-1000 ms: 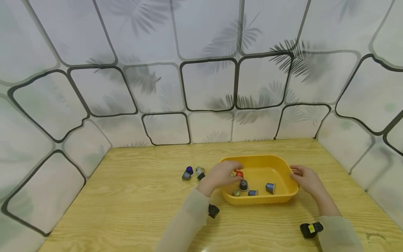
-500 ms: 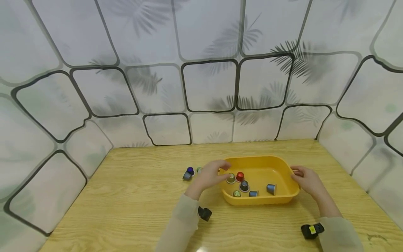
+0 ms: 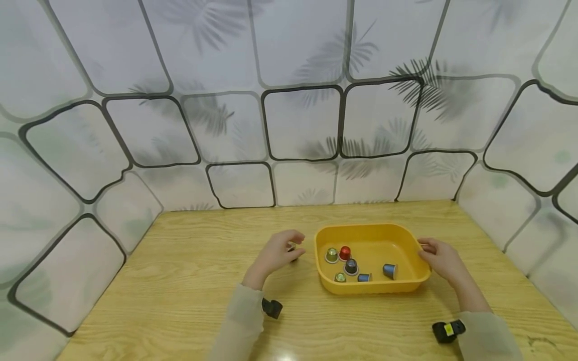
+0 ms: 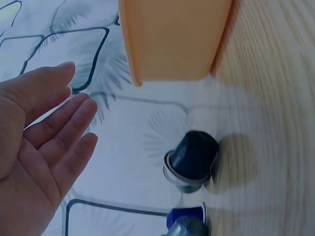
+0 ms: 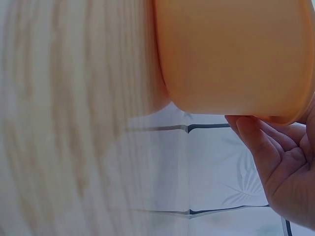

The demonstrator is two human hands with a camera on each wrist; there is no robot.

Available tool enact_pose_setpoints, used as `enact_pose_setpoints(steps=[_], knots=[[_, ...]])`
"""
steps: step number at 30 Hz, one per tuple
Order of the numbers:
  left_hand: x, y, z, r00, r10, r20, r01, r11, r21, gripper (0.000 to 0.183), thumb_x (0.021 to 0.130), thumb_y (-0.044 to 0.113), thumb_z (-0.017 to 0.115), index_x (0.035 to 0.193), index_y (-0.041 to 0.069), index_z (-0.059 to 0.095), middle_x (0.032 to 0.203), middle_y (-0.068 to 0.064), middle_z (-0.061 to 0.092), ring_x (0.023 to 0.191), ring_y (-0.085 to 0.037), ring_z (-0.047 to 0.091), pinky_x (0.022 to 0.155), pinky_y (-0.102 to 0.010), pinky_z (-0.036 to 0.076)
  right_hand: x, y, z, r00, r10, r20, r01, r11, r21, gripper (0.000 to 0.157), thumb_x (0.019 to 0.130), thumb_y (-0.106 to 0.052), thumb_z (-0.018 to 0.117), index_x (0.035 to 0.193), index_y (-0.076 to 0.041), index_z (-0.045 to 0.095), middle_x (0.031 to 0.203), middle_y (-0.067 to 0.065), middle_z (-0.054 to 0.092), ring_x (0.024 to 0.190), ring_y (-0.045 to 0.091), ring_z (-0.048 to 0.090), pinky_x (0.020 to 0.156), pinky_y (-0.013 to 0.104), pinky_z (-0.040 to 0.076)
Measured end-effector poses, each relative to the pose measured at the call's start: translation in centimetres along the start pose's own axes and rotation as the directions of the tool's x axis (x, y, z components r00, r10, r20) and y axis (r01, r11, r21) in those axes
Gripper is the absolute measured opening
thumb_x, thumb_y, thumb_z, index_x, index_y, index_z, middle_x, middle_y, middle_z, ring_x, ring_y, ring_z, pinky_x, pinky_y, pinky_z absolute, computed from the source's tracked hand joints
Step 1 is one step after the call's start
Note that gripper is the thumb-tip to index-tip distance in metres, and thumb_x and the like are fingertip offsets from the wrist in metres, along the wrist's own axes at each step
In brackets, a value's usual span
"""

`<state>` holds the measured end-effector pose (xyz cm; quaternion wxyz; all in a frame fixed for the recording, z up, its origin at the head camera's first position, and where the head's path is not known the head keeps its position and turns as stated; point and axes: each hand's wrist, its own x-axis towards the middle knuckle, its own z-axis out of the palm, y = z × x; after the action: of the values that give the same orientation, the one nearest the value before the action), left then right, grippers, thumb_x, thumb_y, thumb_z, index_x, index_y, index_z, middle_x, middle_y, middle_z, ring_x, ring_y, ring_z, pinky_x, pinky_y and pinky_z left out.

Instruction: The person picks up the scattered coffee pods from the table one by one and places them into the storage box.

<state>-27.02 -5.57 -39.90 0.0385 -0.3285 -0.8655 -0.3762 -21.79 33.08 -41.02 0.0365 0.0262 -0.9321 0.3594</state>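
My left hand [image 3: 273, 254] is over the table to the left of a yellow plastic tray [image 3: 366, 288], fingers loosely bent and holding nothing. A dark coffee capsule [image 3: 293, 256] shows partly behind its fingers. In the left wrist view, that dark capsule [image 4: 194, 155] stands apart from the fingertips, and a blue capsule [image 4: 189, 214] lies lower down. My right hand [image 3: 440, 258] holds the tray's right end by the rim; its fingertips [image 5: 246, 130] lie against the outer wall under the lip. Inside the tray are a red capsule [image 3: 345, 253], a green capsule [image 3: 331, 255] and several others.
The tray stands on a light wood table [image 3: 180, 286], its left half holding most of the capsules. A blue capsule [image 3: 390, 271] lies on its side farther right in it. A patterned cloth wall [image 3: 302, 183] rises behind the table and on both sides.
My left hand has moved left from above the tray to the loose capsules, leaving a green capsule in view beside the red one. My right hand has stayed at the tray's right rim.
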Motion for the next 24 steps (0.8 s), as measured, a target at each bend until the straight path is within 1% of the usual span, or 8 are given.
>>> enact_pose_setpoints(steps=[3, 9, 13, 16, 20, 24], knots=[[-0.5, -0.5, -0.5, 1.0, 0.002, -0.019, -0.002, 1.0, 0.012, 0.025, 0.085, 0.014, 0.061, 0.107, 0.003, 0.058, 0.104, -0.01, 0.059, 0.094, -0.018, 0.055, 0.079, -0.031, 0.046, 0.0, 0.0, 0.0, 1.0, -0.006, -0.001, 0.006, 1.0, -0.005, 0.041, 0.09, -0.01, 0.049, 0.12, 0.017, 0.04, 0.111, 0.038, 0.046, 0.101, 0.047, 0.046, 0.075, 0.047, 0.046], [-1.3, -1.1, -1.2, 0.998, -0.005, -0.063, 0.004, 1.0, -0.016, 0.024, 0.084, 0.009, 0.061, 0.105, 0.0, 0.059, 0.102, -0.015, 0.059, 0.093, -0.026, 0.056, 0.08, -0.041, 0.045, 0.1, 0.1, 0.0, 1.0, -0.002, 0.007, 0.002, 1.0, -0.008, 0.042, 0.091, -0.011, 0.048, 0.12, 0.017, 0.039, 0.111, 0.038, 0.046, 0.1, 0.047, 0.046, 0.075, 0.047, 0.047], [-1.6, -1.8, -1.6, 0.996, -0.008, -0.091, 0.01, 1.0, 0.017, 0.025, 0.083, 0.011, 0.063, 0.105, 0.001, 0.059, 0.101, -0.016, 0.06, 0.092, -0.025, 0.056, 0.082, -0.039, 0.045, 0.0, 0.1, 0.0, 1.0, -0.001, 0.005, 0.001, 1.0, -0.008, 0.042, 0.09, -0.011, 0.049, 0.12, 0.017, 0.04, 0.111, 0.038, 0.046, 0.1, 0.047, 0.047, 0.075, 0.047, 0.047], [-1.8, -2.2, -1.8, 0.995, -0.008, -0.101, 0.012, 0.999, 0.032, 0.026, 0.082, 0.012, 0.064, 0.104, 0.0, 0.06, 0.1, -0.016, 0.06, 0.092, -0.028, 0.056, 0.08, -0.041, 0.046, 0.0, 0.1, 0.0, 1.0, 0.002, 0.006, -0.002, 1.0, -0.002, 0.042, 0.091, -0.012, 0.048, 0.12, 0.017, 0.04, 0.111, 0.038, 0.046, 0.1, 0.047, 0.047, 0.074, 0.046, 0.047], [-2.0, -2.7, -2.3, 0.994, -0.045, -0.101, 0.049, 0.998, 0.037, 0.028, 0.08, 0.013, 0.066, 0.103, -0.001, 0.059, 0.101, -0.016, 0.059, 0.093, -0.029, 0.056, 0.079, -0.043, 0.046, 0.0, 0.1, 0.0, 1.0, 0.009, 0.013, -0.009, 1.0, 0.006, 0.043, 0.091, -0.012, 0.048, 0.121, 0.017, 0.039, 0.111, 0.037, 0.046, 0.1, 0.047, 0.047, 0.074, 0.045, 0.047], [-2.1, -3.0, -2.6, 0.992, -0.075, -0.098, 0.081, 0.995, 0.059, 0.029, 0.078, 0.012, 0.068, 0.103, -0.001, 0.06, 0.1, -0.015, 0.06, 0.092, -0.028, 0.056, 0.08, -0.041, 0.045, 0.0, 0.0, -0.1, 1.0, 0.007, 0.01, -0.007, 1.0, 0.006, 0.042, 0.091, -0.011, 0.048, 0.121, 0.017, 0.039, 0.111, 0.038, 0.046, 0.1, 0.047, 0.047, 0.074, 0.045, 0.047]])
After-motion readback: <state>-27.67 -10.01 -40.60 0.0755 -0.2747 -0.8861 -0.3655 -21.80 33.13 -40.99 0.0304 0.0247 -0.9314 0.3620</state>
